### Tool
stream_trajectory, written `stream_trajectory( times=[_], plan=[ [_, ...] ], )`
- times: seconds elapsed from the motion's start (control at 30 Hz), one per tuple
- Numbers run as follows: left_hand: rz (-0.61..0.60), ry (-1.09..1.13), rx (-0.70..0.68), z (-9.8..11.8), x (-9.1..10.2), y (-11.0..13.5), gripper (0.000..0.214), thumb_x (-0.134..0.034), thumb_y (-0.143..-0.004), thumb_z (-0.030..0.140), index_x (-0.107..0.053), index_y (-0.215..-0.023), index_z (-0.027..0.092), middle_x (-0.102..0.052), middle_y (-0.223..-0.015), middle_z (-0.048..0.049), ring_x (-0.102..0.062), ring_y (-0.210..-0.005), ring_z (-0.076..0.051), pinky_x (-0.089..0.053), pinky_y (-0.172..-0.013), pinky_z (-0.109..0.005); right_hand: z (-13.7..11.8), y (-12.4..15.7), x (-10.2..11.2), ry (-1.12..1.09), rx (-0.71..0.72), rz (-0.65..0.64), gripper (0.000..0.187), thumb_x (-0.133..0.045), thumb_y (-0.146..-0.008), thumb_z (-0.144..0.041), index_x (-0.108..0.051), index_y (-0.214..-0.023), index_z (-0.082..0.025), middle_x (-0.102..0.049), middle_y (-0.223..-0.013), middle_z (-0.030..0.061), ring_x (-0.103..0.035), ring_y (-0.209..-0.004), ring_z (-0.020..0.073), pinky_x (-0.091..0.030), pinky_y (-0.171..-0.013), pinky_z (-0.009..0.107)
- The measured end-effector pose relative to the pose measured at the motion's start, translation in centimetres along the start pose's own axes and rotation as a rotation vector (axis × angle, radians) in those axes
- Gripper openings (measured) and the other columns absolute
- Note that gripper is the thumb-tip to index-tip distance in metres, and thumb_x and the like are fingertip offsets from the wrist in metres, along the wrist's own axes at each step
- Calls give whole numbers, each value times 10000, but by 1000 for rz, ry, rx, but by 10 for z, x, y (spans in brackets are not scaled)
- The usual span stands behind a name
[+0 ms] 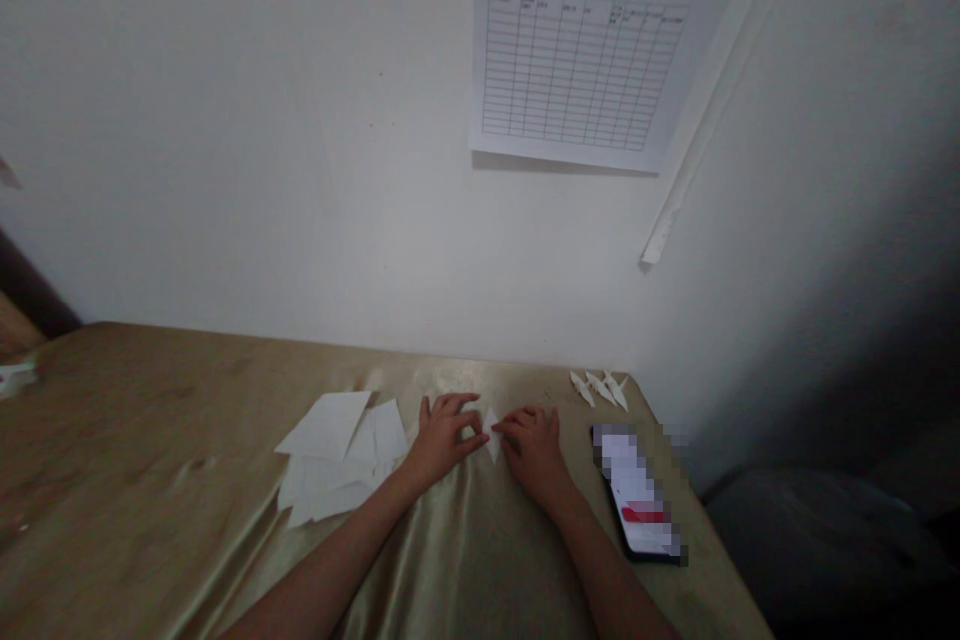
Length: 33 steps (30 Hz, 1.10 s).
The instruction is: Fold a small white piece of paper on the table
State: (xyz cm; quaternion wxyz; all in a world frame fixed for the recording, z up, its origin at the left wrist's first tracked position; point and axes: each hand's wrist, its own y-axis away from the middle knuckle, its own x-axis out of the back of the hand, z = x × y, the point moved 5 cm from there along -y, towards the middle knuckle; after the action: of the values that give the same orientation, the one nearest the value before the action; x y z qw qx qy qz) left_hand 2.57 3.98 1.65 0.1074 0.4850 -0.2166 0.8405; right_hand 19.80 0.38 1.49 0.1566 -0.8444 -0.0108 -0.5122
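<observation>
A small white piece of folded paper (pixel 491 450), shaped like a narrow diamond, stands between my two hands just above or on the cloth. My left hand (pixel 448 428) has thumb and forefinger at its left edge, with the other fingers stretched out above. On the opposite edge, my right hand (pixel 535 445) pinches the paper between thumb and fingertips. Left of my hands lies a loose, overlapping pile of white paper sheets (pixel 326 425). Several small folded paper shapes (pixel 600 390) lie in a row at the back right of the table.
A phone (pixel 637 500) with its screen lit lies right of my right forearm. Shiny gold cloth (pixel 165 430), wrinkled in front, covers the table. Behind it rises a white wall (pixel 300 170) with a printed table sheet (pixel 581 70) and a pale strip (pixel 697 140).
</observation>
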Motion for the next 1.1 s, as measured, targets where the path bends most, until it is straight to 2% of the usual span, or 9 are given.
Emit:
stream_trajectory(
  times=[0.13, 0.27, 0.6, 0.7, 0.93, 1.1],
  plan=[
    [-38, -18, 9, -4, -4, 0, 182, -779, -847, 366, -777, -1025, 405, -607, -1441, 0, -454, -1358, -327, -126, -1149, -766, -1, 1, 1, -21, 3, 16, 342, -589, -910, -157, -728, -1144, -363, -719, -1189, 15, -506, -1259, 279, -69, -1188, 666],
    [-49, -23, 7, -8, -6, 0, 175, -766, -854, 419, -792, -1023, 454, -591, -1467, -3, -438, -1366, -355, -107, -1132, -792, 0, 1, 0, -6, -4, 1, 333, -592, -902, -160, -730, -1132, -357, -717, -1196, 29, -508, -1256, 287, -92, -1177, 673],
    [-61, -38, 48, -5, -1, 1, 166, -761, -856, 430, -797, -1015, 463, -602, -1460, -5, -434, -1382, -377, -127, -1122, -806, 8, -3, 3, -166, -62, 7, 172, -567, -932, -241, -731, -972, -273, -746, -1113, 47, -569, -1220, 263, -40, -1169, 691],
    [-60, -43, 33, -4, -1, 2, 174, -759, -855, 444, -796, -1024, 459, -603, -1456, -11, -433, -1381, -376, -127, -1125, -802, 11, -4, 2, -172, -65, 3, 170, -573, -926, -255, -742, -931, -275, -754, -1092, 40, -578, -1214, 259, -48, -1161, 688],
    [-84, -38, -6, -2, 2, 3, 282, -801, -817, 415, -771, -1092, 470, -598, -1452, -20, -438, -1389, -373, -110, -1139, -796, 10, -4, 0, -152, -33, 2, 231, -608, -866, -163, -770, -954, -303, -756, -1118, 31, -582, -1200, 249, -52, -1180, 665],
    [-64, -52, -58, 5, 6, 3, 278, -828, -796, 347, -786, -1066, 396, -571, -1480, -44, -439, -1395, -358, -136, -1161, -768, 4, -2, 5, -149, 24, -12, 274, -603, -856, -125, -787, -893, -325, -775, -1045, -3, -589, -1185, 231, -6, -1206, 637]
  ],
)
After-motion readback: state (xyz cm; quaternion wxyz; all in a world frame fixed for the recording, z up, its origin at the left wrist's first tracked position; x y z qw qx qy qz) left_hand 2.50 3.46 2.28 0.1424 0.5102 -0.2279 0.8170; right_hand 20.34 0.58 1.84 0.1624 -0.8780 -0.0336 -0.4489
